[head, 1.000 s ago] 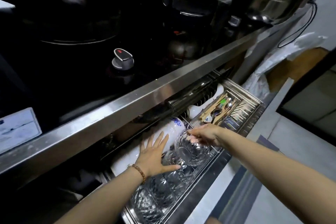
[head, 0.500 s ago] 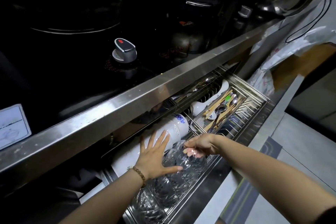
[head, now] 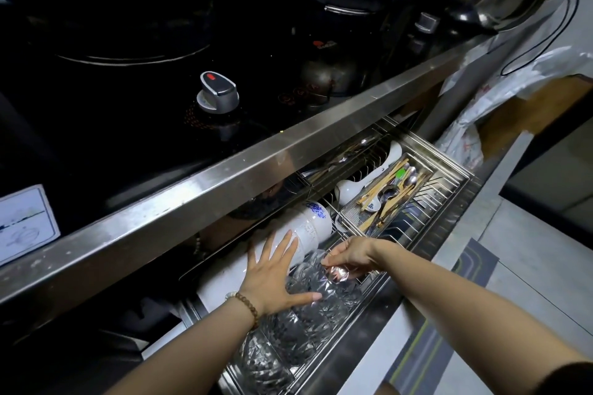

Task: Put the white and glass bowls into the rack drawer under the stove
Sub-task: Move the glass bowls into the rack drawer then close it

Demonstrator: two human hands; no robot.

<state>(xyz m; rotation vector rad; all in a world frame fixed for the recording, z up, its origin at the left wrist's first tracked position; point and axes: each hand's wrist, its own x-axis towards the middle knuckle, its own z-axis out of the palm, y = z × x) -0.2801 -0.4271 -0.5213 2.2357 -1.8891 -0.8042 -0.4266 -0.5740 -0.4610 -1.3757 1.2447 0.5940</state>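
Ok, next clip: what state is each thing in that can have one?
rack drawer: pulled open.
white bowls: stacked on their side in the drawer.
glass bowls: racked in a row at the front.
left hand: flat, fingers spread across the bowls.
right hand: pinching the end glass bowl by its rim.
stove knob: setting unclear.

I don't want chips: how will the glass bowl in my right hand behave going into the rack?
Probably rigid and fragile: the glass bowl is faceted glass, on edge against other glass bowls, so knocks could chip it. Likely apt to roll or tip once the right hand releases its rim; the left hand rests on the row.
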